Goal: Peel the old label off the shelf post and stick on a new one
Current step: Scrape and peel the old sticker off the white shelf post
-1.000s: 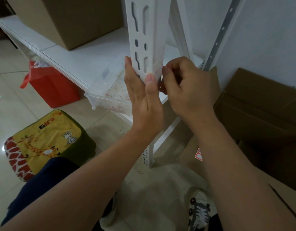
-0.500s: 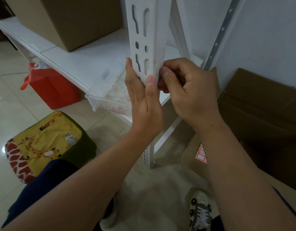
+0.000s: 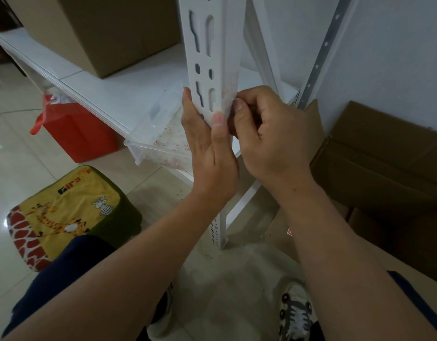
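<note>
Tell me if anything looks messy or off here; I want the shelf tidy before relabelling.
Yes. The shelf post carries reddish residue along its right edge, where the right hand picks. The clear plastic bin juts over the shelf edge, tilted, flecked with red scraps. The left hand grips the post.

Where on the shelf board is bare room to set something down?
The white shelf board is bare between the cardboard box and the clear plastic bin. Crowded at the post, gripped by the left hand.
</note>
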